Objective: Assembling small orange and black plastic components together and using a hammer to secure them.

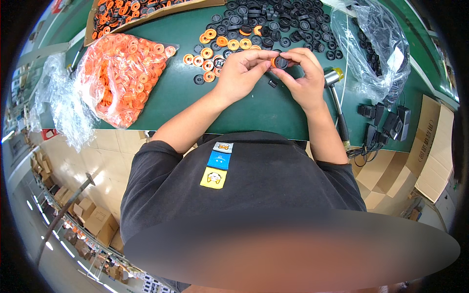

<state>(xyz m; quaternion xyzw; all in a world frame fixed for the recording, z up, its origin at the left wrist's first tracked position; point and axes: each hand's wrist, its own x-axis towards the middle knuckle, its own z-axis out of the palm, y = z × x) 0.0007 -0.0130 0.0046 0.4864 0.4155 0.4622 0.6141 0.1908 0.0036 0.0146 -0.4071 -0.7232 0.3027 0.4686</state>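
Over the green table (pixel 205 107), my left hand (pixel 240 74) and my right hand (pixel 305 80) meet at a small round part (pixel 281 62). It has a black face and an orange edge. Fingers of both hands pinch it from either side, hiding some of its rim. Just below it lies a small black piece (pixel 272 83). Loose orange rings (pixel 233 44) and several black round parts lie beyond my left hand. A large heap of black round parts (pixel 305 24) spreads past my right hand.
A clear bag of orange rings (pixel 122 78) lies left, beside crumpled plastic (pixel 63 93). An open carton (pixel 161 10) of mixed parts sits at the far left. Rightward are a mallet (pixel 334 76), a clear bag (pixel 371 44), black power adapters (pixel 392 124) and a cardboard box (pixel 427 141).
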